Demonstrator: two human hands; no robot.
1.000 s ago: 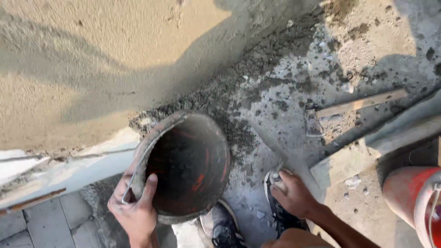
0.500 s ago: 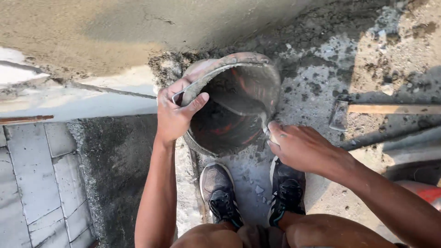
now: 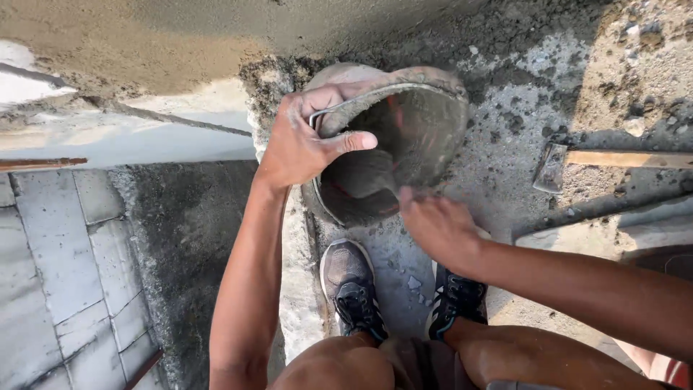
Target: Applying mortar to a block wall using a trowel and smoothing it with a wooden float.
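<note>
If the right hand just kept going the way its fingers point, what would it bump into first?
Probably the grey mortar inside the bucket. The right hand reaches over the near rim toward it, though depth is hard to judge.

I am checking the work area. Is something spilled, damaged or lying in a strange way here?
Yes. Grey mortar is scattered on the floor around the tilted bucket, which is caked with it. A hammer lies loose in the debris. The left hand holds the rim.

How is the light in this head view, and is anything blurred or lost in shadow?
Head view: hard sunlight, washing out the pale ledge at left. The bucket interior is shaded, so its contents are hard to read. The right hand is slightly motion-blurred at the bucket's rim; the left hand, gripping the rim, is sharp. The hammer lies partly in a shadow band.
</note>
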